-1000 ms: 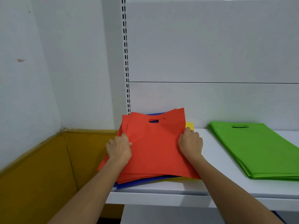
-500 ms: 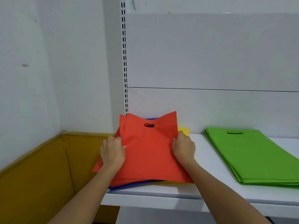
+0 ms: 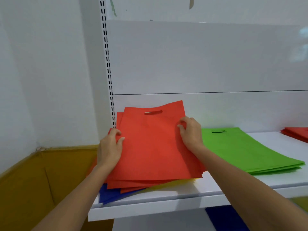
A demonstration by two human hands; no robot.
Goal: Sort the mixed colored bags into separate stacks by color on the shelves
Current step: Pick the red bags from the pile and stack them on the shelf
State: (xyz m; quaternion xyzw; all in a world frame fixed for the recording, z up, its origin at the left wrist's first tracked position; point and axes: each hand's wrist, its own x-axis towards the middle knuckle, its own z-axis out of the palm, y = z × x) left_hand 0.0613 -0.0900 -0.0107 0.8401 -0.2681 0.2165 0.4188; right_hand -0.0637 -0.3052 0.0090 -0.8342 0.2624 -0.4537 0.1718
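White panels form the back of a shelving unit, with a slotted white metal upright (image 3: 108,72) running down its left side and a plain white wall beyond, banded low down by a mustard-yellow wall panel (image 3: 41,172). A flat white shelf board (image 3: 166,207) juts toward the camera.

On the shelf's left end sits a mixed pile. Its upper part is a sheaf of flat red fabric bags (image 3: 153,147), the top one with a slot handle cut near its far edge. The bags are fanned a little, so several edges show at the near side. The sheaf is tilted, with its far edge standing up in front of the back panel.

The left hand (image 3: 110,147) grips the sheaf's left edge, thumb on the top face and fingers curled round the side. The right hand (image 3: 191,134) pinches the right edge near the far corner, fingers bent onto the fabric.

Beneath the red sheaf a dark blue fabric bag (image 3: 110,194) pokes out at the near left corner, and a yellow fabric bag (image 3: 175,183) shows at the near right.

Just beside the right hand lies a flat stack of bright green fabric bags (image 3: 246,152), slot handle at the far end. Well apart from it, at the right border, is the corner of a second stack of red bags (image 3: 296,134). Below the shelf board a dark blue patch (image 3: 225,219) shows — what it is cannot be told.
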